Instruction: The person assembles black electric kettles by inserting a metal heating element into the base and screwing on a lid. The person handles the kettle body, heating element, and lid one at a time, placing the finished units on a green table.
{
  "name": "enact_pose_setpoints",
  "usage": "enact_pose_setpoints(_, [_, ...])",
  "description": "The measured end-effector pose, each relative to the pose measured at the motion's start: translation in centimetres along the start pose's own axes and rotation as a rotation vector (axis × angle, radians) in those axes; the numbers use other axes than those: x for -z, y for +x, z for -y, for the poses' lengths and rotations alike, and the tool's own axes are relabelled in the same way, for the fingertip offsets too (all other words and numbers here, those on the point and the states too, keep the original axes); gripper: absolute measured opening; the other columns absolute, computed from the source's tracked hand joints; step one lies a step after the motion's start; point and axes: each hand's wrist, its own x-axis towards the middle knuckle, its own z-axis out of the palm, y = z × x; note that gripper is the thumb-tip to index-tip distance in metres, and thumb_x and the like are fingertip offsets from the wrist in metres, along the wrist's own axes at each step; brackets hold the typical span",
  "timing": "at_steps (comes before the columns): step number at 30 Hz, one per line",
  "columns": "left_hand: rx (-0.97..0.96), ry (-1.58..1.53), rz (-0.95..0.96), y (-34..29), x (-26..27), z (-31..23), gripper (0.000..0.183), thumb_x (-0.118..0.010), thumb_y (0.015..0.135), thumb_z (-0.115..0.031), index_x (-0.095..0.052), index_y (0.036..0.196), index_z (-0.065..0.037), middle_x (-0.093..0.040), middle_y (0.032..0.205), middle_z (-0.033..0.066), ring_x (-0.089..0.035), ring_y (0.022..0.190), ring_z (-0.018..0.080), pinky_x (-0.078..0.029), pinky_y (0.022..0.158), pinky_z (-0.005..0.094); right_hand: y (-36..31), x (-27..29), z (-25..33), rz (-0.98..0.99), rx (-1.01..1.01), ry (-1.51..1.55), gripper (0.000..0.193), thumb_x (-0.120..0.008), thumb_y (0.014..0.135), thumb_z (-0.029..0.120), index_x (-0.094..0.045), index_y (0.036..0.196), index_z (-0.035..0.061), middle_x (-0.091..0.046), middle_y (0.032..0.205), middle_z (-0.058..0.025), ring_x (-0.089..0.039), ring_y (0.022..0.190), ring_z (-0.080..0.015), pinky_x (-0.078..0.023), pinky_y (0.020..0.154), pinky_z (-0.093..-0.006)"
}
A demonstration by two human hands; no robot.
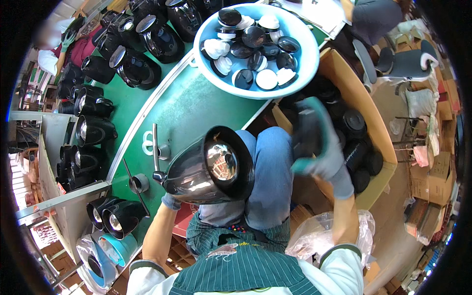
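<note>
A glossy black vacuum jug (pixel 189 167) lies tilted over my lap. Its open round end faces right, and a silvery mirrored liner (pixel 221 162) shows inside. My left hand (pixel 171 201), in a grey glove, supports the jug from beneath at its left end; most of the fingers are hidden behind it. To the right of my knees, my right hand (pixel 324 164) wears a grey and teal glove and is blurred by motion. Its fingers curl around a dark black piece (pixel 307 130) whose kind I cannot make out, over the edge of a cardboard box (pixel 378 128) of black round parts (pixel 354 123).
A light-blue basin (pixel 199 59) of black-and-white lids stands at the far side of the green table (pixel 201 101). Several black jugs (pixel 135 69) line the left. Metal-rod fixtures (pixel 156 147) stand near my left arm. A clear plastic bag (pixel 314 236) lies by my right elbow.
</note>
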Motion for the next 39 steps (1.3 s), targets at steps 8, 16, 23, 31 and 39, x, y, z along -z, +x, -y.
enact_pose_setpoints(8, [-0.021,-0.026,0.115,-2.4,1.7,-1.8,0.060,-0.059,0.103,-0.016,-0.038,0.157,-0.002,-0.046,0.158,0.0181,-0.052,0.139,0.0309,-0.045,0.117,0.0481,-3.0,-7.8,7.5,0.312,0.295,-0.193,0.134,-0.094,0.057,0.063,-0.031,0.161,0.0069,-0.035,0.162,-0.0232,-0.036,0.149,-0.0454,-0.034,0.122,-0.0535])
enact_pose_setpoints(16, [0.062,-0.089,0.277,-4.9,2.5,-1.7,0.059,-0.056,0.105,-0.017,-0.036,0.159,-0.002,-0.044,0.159,0.0186,-0.051,0.140,0.0325,-0.045,0.117,0.0494,-7.0,-10.5,8.5,0.218,0.664,-0.254,0.138,-0.096,0.054,0.059,-0.022,0.166,0.0250,-0.030,0.162,-0.0315,-0.036,0.146,-0.0541,-0.037,0.117,-0.0606])
enact_pose_setpoints(23, [0.182,-0.130,0.427,-3.9,1.8,-1.9,0.058,-0.053,0.106,-0.018,-0.035,0.159,-0.003,-0.043,0.160,0.0192,-0.051,0.141,0.0338,-0.045,0.118,0.0505,-7.9,-9.6,11.0,0.234,0.745,-0.442,0.120,-0.094,0.057,0.057,-0.033,0.157,0.0333,-0.030,0.160,-0.0310,-0.043,0.140,-0.0571,-0.046,0.109,-0.0655])
enact_pose_setpoints(31, [0.245,-0.260,0.458,-3.5,2.2,-0.9,0.057,-0.050,0.108,-0.020,-0.033,0.161,-0.003,-0.041,0.162,0.0198,-0.050,0.141,0.0354,-0.045,0.118,0.0518,-7.4,-9.7,11.6,0.145,0.728,-0.361,0.131,-0.096,0.053,0.059,-0.028,0.161,0.0316,-0.043,0.154,-0.0301,-0.051,0.135,-0.0535,-0.048,0.108,-0.0603])
enact_pose_setpoints(39, [-1.142,1.422,-0.041,-8.0,-7.2,-10.4,0.036,-0.073,0.080,-0.019,-0.072,0.113,-0.006,-0.075,0.108,0.0167,-0.076,0.092,0.0329,-0.060,0.080,0.0378,-10.7,-9.1,0.2,0.240,-0.147,0.265,0.070,-0.070,0.094,0.036,-0.049,0.149,-0.0016,-0.066,0.134,-0.0133,-0.062,0.122,-0.0214,-0.051,0.102,-0.0330])
